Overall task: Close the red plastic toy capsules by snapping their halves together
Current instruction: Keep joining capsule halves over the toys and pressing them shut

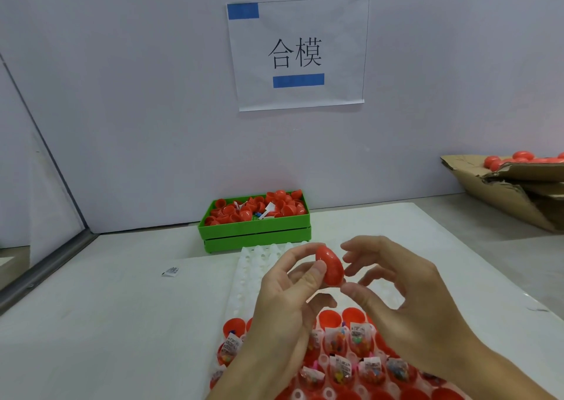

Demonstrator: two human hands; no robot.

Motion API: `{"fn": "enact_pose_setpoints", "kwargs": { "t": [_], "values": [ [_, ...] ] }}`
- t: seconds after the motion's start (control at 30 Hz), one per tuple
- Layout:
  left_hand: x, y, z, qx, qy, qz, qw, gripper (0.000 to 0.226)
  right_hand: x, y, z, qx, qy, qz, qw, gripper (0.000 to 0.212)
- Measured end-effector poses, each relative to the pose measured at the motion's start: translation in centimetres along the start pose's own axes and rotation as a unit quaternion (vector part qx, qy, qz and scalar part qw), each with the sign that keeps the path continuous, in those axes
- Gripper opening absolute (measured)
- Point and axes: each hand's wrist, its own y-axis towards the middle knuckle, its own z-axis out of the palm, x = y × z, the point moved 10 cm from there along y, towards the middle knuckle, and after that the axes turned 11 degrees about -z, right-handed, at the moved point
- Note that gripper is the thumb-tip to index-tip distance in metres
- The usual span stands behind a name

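One red capsule (pixel 330 266) is held above the white tray (pixel 259 265), and it appears already closed, since no gap between its halves can be seen; it is pinched by the left hand (pixel 287 289) between thumb and curled fingers. The right hand (pixel 403 302) is kept just beside it with the fingers loosely bent; its thumb tip is touching or nearly touching the lower end of the capsule, and it cannot be told which; nothing is gripped by this hand. Below the hands, many open red halves (pixel 354 317) are seated in the tray, most of them filled with small toy packets (pixel 360 335); these are judged to be not yet closed, so most of the work is considered left. The far part of the tray is seen without halves. Loose red halves are piled in the green crate (pixel 254 231) at the wall, beyond the tray; red capsules are also seen in the cardboard box (pixel 518 198) at the far right, probably the finished ones, though this is only a judgement.

As for room, the bench (pixel 106 308) is open to the left of the tray, where only a small packet (pixel 171 270) is lying; the left edge is bounded by a metal frame (pixel 45 274); free space is also left between the tray and the cardboard box, well apart from the hands.
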Motion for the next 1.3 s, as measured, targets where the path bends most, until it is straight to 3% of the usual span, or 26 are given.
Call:
{"fn": "enact_pose_setpoints", "kwargs": {
  "t": [0.17,0.33,0.5,0.67,0.9,1.0,1.3],
  "values": [
    [-0.4,-0.3,0.3,-0.017,0.203,0.036,0.978,0.037,-1.7,-0.5,0.8,0.024,0.088,0.086,0.992,0.038],
    [-0.5,-0.3,0.3,-0.019,0.207,0.037,0.978,0.042,-3.1,-0.6,1.1,0.029,0.122,0.151,0.980,0.023],
    [-0.6,-0.3,0.5,-0.018,0.244,0.058,0.968,0.035,-4.4,-1.0,0.3,-0.009,0.149,0.205,0.967,0.028],
    [-1.9,-0.5,0.7,-0.015,0.238,0.077,0.968,0.025,-4.1,-0.2,0.6,0.013,0.150,0.189,0.970,0.021],
    [-7.5,4.3,0.1,0.009,0.234,0.115,0.965,0.011,-3.5,7.5,1.4,0.064,0.064,0.074,0.993,0.028],
    [-9.6,8.5,-1.1,0.009,0.227,0.103,0.968,0.025,-6.9,11.5,3.0,0.040,0.073,0.111,0.990,0.012],
    [-12.0,17.7,-7.8,-0.071,0.457,0.091,0.882,0.014,-16.0,16.2,13.1,0.072,0.115,0.226,0.965,0.017]
  ]
}}
